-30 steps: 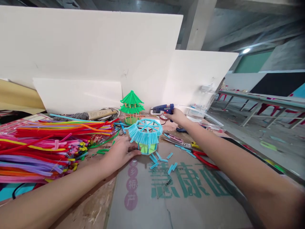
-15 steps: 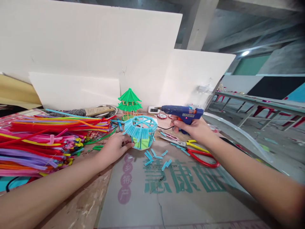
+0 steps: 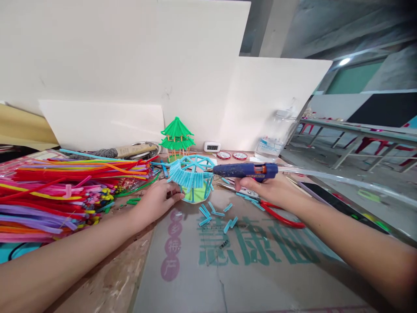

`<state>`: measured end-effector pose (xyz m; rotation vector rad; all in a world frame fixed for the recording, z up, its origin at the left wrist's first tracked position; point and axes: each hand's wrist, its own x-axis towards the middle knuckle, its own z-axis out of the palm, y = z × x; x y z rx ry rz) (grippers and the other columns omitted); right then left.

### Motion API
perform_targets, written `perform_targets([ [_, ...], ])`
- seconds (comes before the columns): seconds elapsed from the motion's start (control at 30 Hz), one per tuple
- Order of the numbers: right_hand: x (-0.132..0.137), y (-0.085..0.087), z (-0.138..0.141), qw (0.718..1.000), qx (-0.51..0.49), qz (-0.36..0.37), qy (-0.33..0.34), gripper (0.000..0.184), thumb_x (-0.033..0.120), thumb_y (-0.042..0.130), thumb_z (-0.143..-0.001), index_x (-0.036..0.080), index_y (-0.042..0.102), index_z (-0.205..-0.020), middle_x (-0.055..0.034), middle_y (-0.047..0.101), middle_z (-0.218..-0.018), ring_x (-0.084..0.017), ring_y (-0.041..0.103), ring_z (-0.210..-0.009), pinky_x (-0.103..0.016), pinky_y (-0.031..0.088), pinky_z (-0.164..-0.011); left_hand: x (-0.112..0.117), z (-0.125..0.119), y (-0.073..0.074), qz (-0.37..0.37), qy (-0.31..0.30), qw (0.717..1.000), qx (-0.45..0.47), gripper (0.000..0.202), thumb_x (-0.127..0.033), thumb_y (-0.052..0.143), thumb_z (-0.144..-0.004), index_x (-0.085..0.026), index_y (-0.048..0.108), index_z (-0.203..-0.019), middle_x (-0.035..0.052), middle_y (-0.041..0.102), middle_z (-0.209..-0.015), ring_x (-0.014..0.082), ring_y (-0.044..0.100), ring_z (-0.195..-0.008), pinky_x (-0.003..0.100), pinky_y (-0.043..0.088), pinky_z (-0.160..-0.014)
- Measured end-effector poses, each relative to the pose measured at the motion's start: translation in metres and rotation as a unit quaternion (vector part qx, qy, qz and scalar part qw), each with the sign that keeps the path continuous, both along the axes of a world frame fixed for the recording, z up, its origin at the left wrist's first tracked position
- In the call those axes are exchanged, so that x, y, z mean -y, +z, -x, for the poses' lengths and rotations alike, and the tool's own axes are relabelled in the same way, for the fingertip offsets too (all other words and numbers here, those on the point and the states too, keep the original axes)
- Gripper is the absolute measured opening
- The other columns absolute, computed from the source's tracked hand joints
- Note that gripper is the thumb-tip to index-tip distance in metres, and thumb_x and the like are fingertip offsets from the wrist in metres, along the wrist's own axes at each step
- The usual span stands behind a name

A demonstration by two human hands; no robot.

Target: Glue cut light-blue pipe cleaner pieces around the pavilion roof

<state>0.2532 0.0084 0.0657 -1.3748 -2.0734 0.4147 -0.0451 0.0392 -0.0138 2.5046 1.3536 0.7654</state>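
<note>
A small light-blue pavilion model (image 3: 183, 174), apparently made of pipe cleaners, stands on a round pale-green base. My left hand (image 3: 157, 199) grips its lower left side, fingers partly hidden behind it. In my right hand (image 3: 269, 188) is a dark-blue hot glue gun (image 3: 236, 170), pointing left. Its nozzle is at the right part of the roof ring; whether it touches I cannot tell. Strips cover the roof's left and front, while the right shows bare spokes. Several short blue pieces (image 3: 204, 211) lie in front of the model.
A green tiered pavilion (image 3: 177, 134) stands behind. Bundles of coloured pipe cleaners (image 3: 65, 191) fill the left. Red-handled scissors (image 3: 283, 217) lie under my right arm, a phone (image 3: 339, 204) farther right. At the back are a small digital clock (image 3: 212, 146) and a plastic bottle (image 3: 272, 141).
My right hand has brought the glue gun left and down, so its nozzle is now at the roof's right edge. My left hand stays on the pavilion model.
</note>
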Motion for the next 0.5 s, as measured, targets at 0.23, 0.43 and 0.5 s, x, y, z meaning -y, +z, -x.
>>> perform_targets([
  [0.23, 0.0021, 0.0015, 0.0015, 1.0, 0.011, 0.007, -0.009, 0.031, 0.047, 0.056, -0.078, 0.023, 0.062, -0.06, -0.0012, 0.066, -0.064, -0.02, 0.061, -0.066, -0.028, 0.049, -0.06, 0.0017, -0.0011, 0.0016, -0.001, 0.005, 1.0, -0.001, 0.03, -0.037, 0.051, -0.091, -0.018, 0.064, -0.073, 0.0027, 0.065, -0.072, 0.0182, 0.058, -0.071, 0.028, 0.04, -0.066],
  [0.43, 0.0075, -0.0003, 0.0057, 0.999, -0.046, -0.005, 0.021, 0.027, 0.046, 0.06, -0.082, 0.027, 0.072, -0.098, -0.0013, 0.074, -0.088, -0.024, 0.068, -0.082, -0.031, 0.055, -0.069, 0.0021, -0.0013, 0.0023, 0.003, 0.001, 1.0, 0.004, 0.03, -0.037, 0.05, -0.091, -0.018, 0.064, -0.073, 0.0032, 0.066, -0.074, 0.0182, 0.058, -0.073, 0.027, 0.04, -0.065],
  [0.5, 0.0084, -0.0002, 0.0063, 0.998, -0.055, 0.0, 0.034, 0.03, 0.045, 0.061, -0.083, 0.027, 0.071, -0.105, -0.0006, 0.075, -0.095, -0.024, 0.069, -0.087, -0.032, 0.057, -0.073, 0.0017, -0.001, 0.0015, 0.0, 0.003, 1.0, 0.002, 0.03, -0.037, 0.051, -0.091, -0.018, 0.063, -0.072, 0.0034, 0.065, -0.074, 0.0183, 0.058, -0.073, 0.027, 0.039, -0.065],
])
